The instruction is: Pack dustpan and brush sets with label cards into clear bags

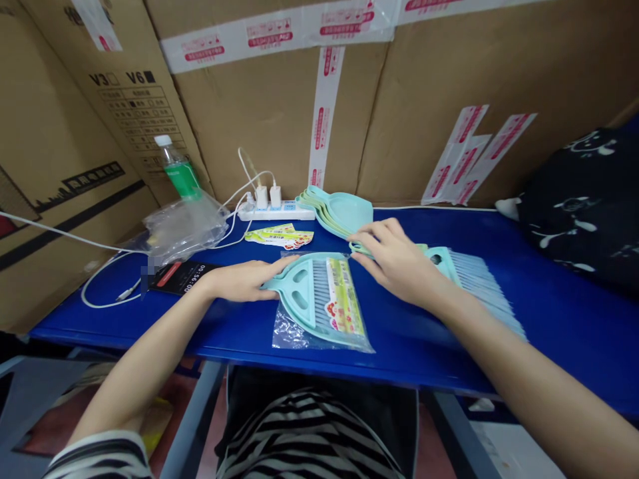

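Observation:
In front of me lies a clear plastic bag [294, 336] holding a light-blue dustpan [299, 319] and a small brush [302, 293], with a yellow-green printed card [344, 296] across the bristles. My left hand [244, 279] is closed around the handle end of this set, thumb below and fingers above. My right hand [394, 259] pinches the handle end of a loose hand brush [484, 286], whose pale bristles point right, partly behind my forearm. Just beyond that hand sits a stack of light-blue and green dustpans [349, 211].
Printed cards [279, 234] lie in front of a white power strip [279, 211] with plugged chargers. To the left are a phone [182, 276], white cables, crumpled plastic bags [187, 226] and a green-labelled bottle [180, 169]. Cardboard [279, 120] walls the back; a dark patterned bundle [584, 199] sits right.

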Demonstrator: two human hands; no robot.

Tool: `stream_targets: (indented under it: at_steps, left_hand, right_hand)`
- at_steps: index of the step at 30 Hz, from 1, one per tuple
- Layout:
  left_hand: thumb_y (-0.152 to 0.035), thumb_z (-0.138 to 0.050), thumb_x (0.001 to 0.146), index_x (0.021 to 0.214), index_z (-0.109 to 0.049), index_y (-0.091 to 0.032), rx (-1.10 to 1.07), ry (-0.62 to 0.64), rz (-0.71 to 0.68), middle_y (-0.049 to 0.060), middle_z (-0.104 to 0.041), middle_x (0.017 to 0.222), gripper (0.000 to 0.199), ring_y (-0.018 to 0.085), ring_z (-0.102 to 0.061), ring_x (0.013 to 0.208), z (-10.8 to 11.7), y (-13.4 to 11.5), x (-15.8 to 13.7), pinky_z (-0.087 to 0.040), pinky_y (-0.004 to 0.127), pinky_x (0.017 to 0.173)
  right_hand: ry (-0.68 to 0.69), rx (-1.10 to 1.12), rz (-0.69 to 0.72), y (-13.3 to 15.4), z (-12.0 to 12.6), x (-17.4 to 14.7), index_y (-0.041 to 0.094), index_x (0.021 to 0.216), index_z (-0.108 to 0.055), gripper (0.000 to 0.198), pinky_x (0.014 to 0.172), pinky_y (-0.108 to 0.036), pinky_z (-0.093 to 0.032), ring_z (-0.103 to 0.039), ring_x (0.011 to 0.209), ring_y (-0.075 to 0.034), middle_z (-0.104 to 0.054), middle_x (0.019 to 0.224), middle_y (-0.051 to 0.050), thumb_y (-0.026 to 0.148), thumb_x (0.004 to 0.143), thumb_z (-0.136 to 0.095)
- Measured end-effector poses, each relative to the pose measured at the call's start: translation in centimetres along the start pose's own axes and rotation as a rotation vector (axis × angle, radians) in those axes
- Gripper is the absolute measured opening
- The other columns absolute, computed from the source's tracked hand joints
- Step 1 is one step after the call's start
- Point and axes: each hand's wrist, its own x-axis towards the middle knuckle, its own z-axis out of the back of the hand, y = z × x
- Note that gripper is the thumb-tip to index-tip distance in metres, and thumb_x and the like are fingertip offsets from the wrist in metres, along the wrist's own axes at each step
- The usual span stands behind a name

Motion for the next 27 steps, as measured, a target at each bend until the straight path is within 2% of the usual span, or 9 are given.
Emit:
stream_targets:
  at_steps: [2, 5, 8, 11, 15, 18, 22, 27]
  left_hand:
    - [-0.032, -0.046, 0.095, 0.157, 0.001, -0.023, -0.016, -0.028, 0.007, 0.01, -0.052, 0.144, 0.078, 0.022, -0.063, 0.109, 0.2, -0.1, -0.1, -0.046, 0.028, 0.09]
    - [-0.034, -0.044, 0.097, 0.156, 0.005, -0.024, -0.017, -0.064, 0.035, 0.01, -0.05, 0.145, 0.078, 0.023, -0.062, 0.112, 0.5, -0.2, -0.2, -0.046, 0.028, 0.092]
    - [-0.035, -0.043, 0.097, 0.157, 0.003, -0.023, -0.011, -0.048, 0.074, 0.009, -0.052, 0.144, 0.076, 0.023, -0.064, 0.109, 0.6, -0.1, -0.2, -0.047, 0.029, 0.092]
    - [-0.032, -0.046, 0.095, 0.157, 0.003, -0.025, 0.0, -0.009, 0.083, 0.009, -0.047, 0.149, 0.079, 0.023, -0.063, 0.111, 0.5, 0.0, -0.1, -0.047, 0.03, 0.094]
    - [-0.03, -0.048, 0.093, 0.157, 0.003, -0.026, 0.036, 0.012, 0.136, 0.01, -0.038, 0.155, 0.081, 0.025, -0.062, 0.114, 0.2, 0.1, 0.2, -0.046, 0.035, 0.098]
    - [-0.03, -0.047, 0.093, 0.157, 0.0, -0.026, 0.055, 0.018, 0.165, 0.011, -0.04, 0.154, 0.08, 0.025, -0.062, 0.115, 0.0, 0.2, 0.3, -0.045, 0.035, 0.099]
    - [-0.03, -0.045, 0.093, 0.157, 0.0, -0.025, 0.056, -0.002, 0.121, 0.01, -0.042, 0.153, 0.079, 0.022, -0.063, 0.11, -0.1, 0.5, 0.2, -0.047, 0.031, 0.095]
    - [-0.031, -0.046, 0.091, 0.157, -0.002, -0.026, 0.079, 0.0, 0.129, 0.011, -0.042, 0.153, 0.079, 0.02, -0.065, 0.1, 0.0, 0.5, 0.2, -0.047, 0.03, 0.088]
  right_hand:
    - [0.082, 0.155, 0.018, 1.2, 0.0, -0.1, 0.017, 0.101, -0.06, 0.026, 0.082, -0.039, -0.046, -0.059, 0.092, -0.026, -0.065, 0.096, -0.013, 0.026, 0.098, -0.035]
    - [0.262, 0.279, -0.048, 2.6, -0.2, -0.2, 0.019, 0.098, -0.056, 0.019, 0.07, -0.033, -0.045, -0.059, 0.076, -0.022, -0.063, 0.084, -0.007, 0.034, 0.096, -0.045]
    - [0.416, 0.328, -0.096, 3.3, -0.2, -0.2, 0.02, 0.097, -0.055, 0.023, 0.066, -0.032, -0.042, -0.058, 0.072, -0.021, -0.061, 0.081, -0.004, 0.042, 0.09, -0.057]
    - [0.513, 0.409, -0.079, 3.6, 0.0, -0.3, 0.019, 0.098, -0.054, 0.029, 0.066, -0.032, -0.042, -0.058, 0.073, -0.021, -0.061, 0.084, -0.004, 0.041, 0.083, -0.066]
    - [0.517, 0.504, -0.021, 3.3, 0.1, -0.4, 0.02, 0.091, -0.054, 0.021, 0.07, -0.032, -0.042, -0.056, 0.078, -0.021, -0.06, 0.085, -0.004, 0.036, 0.083, -0.065]
    - [0.526, 0.599, 0.041, 2.9, 0.3, -0.5, 0.02, 0.092, -0.056, 0.019, 0.071, -0.032, -0.042, -0.054, 0.077, -0.019, -0.058, 0.083, -0.003, 0.037, 0.086, -0.062]
    - [0.612, 0.728, 0.123, 2.6, 0.6, -0.4, 0.02, 0.09, -0.057, 0.025, 0.069, -0.03, -0.042, -0.052, 0.075, -0.016, -0.058, 0.085, -0.002, 0.042, 0.085, -0.065]
    - [0.657, 0.796, 0.125, 2.8, 1.0, -0.3, 0.019, 0.089, -0.057, 0.008, 0.062, -0.026, -0.04, -0.048, 0.065, -0.013, -0.052, 0.072, 0.002, 0.026, 0.091, -0.053]
